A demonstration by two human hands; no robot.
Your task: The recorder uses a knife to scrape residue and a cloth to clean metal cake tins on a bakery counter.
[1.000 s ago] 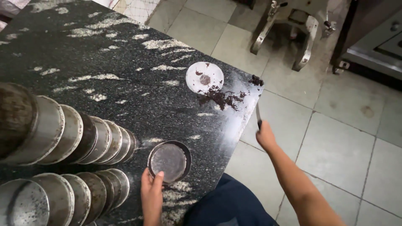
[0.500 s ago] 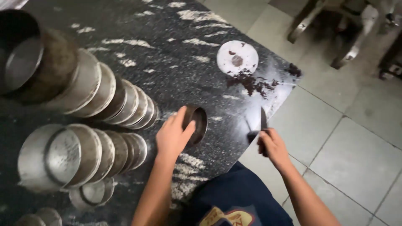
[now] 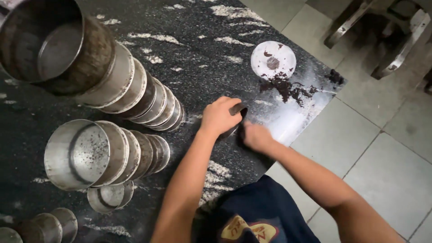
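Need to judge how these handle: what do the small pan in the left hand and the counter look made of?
Small round pan: seemingly thin metal, dull grey and stained, like the stacked tins. Counter: apparently polished stone, black with white flecks and a glossy sheen near the corner; could be a look-alike.

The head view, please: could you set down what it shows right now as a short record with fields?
Surface: dark speckled stone counter, seen from above
Left hand: grips a small round metal tin, tilted on the counter
Right hand: close against the tin; whether it holds anything cannot be told
Stacks: two rows of nested metal tins lie left of the hands
Beyond the hands: white round disc with dark crumbs scattered beside it
Floor: pale tiles to the right
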